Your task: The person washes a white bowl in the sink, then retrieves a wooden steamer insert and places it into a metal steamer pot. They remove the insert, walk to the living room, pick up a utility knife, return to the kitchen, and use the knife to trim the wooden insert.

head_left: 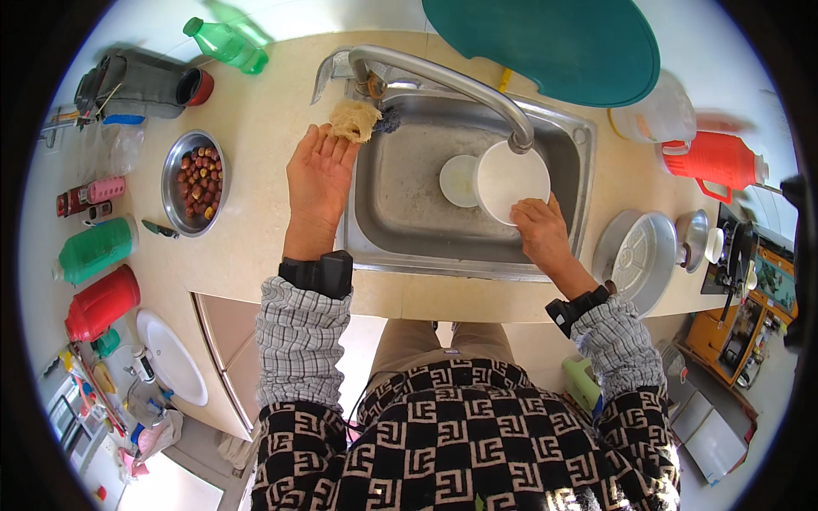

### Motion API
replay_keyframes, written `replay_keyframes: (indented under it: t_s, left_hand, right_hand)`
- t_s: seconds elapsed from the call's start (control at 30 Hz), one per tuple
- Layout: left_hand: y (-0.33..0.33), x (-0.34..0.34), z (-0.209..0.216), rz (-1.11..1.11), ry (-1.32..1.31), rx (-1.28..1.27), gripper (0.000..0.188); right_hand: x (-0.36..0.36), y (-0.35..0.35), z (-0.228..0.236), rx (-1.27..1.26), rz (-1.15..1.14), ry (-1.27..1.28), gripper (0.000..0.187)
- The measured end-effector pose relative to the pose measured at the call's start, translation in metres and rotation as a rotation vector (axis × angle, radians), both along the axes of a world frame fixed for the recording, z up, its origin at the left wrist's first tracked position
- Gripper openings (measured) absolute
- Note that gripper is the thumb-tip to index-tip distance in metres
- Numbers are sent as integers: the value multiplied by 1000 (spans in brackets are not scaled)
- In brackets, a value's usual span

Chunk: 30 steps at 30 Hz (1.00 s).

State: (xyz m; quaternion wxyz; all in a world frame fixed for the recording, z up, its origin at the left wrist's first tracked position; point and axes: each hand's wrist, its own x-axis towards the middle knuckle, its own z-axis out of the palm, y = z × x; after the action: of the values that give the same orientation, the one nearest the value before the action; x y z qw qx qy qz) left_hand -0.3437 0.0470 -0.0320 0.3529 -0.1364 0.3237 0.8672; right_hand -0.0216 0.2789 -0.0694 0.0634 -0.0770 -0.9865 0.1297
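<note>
My left hand (322, 175) is over the sink's left rim, fingers stretched out. Its fingertips reach the edge of a tan loofah scrubber (354, 120) at the sink's back left corner; a dark scouring pad (388, 121) lies beside it. My right hand (543, 228) grips the near rim of a white bowl (512, 180), tilted beneath the faucet spout (521, 136). Left of that bowl, a smaller white dish (457, 181) rests on the bottom of the steel sink (405, 217), partly covered by the bowl. Whether water is running, I cannot tell.
On the left counter stand a steel bowl (223, 180) of chestnut-like brown pieces, a small knife (159, 229) and a green bottle (226, 47). A teal board (554, 47) leans behind the sink. To the right are a metal pan (635, 255) and a red thermos (711, 160).
</note>
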Motion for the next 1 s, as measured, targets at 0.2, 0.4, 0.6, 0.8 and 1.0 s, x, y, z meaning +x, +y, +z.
replay_keyframes:
  t_s: [0.2, 0.4, 0.6, 0.8, 1.0]
  left_hand:
    - [-15, 21, -20, 213, -103, -261, 38]
    - [12, 149, -28, -476, 67, -350, 65]
    - [75, 193, -34, -394, -63, -167, 71]
    - [78, 197, -30, -438, 14, -338, 64]
    - [71, 197, -45, -405, -47, -304, 62]
  right_hand:
    - [9, -5, 22, 38, -63, 29, 19]
    - [-1, -35, 30, 70, -90, 83, 18]
    - [-25, -54, 43, 13, -75, -156, 31]
    - [-46, -47, 51, 79, -106, -420, 72]
    - [-23, -41, 71, -39, 159, -419, 54]
